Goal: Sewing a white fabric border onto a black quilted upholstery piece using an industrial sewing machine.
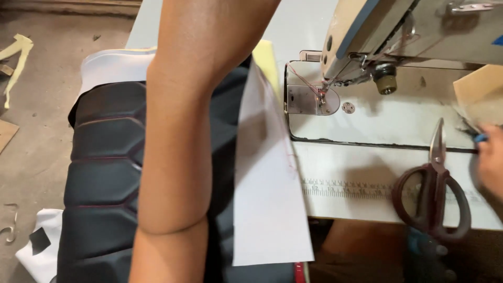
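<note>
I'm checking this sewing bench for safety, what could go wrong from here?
The scissors lie at the table's front edge, handles partly over it, beside the right hand; a nudge could drop them. The left arm lifted across the black quilted cover hides the hand and could drag the white sheet toward the needle.

Black quilted cover (105,173), red stitching; white lining (267,178); dark maroon scissors (434,194); red thread (306,81).

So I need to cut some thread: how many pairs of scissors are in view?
1: the scissors lie on the sewing table, front right, beside the right hand. More may be hidden.
</note>
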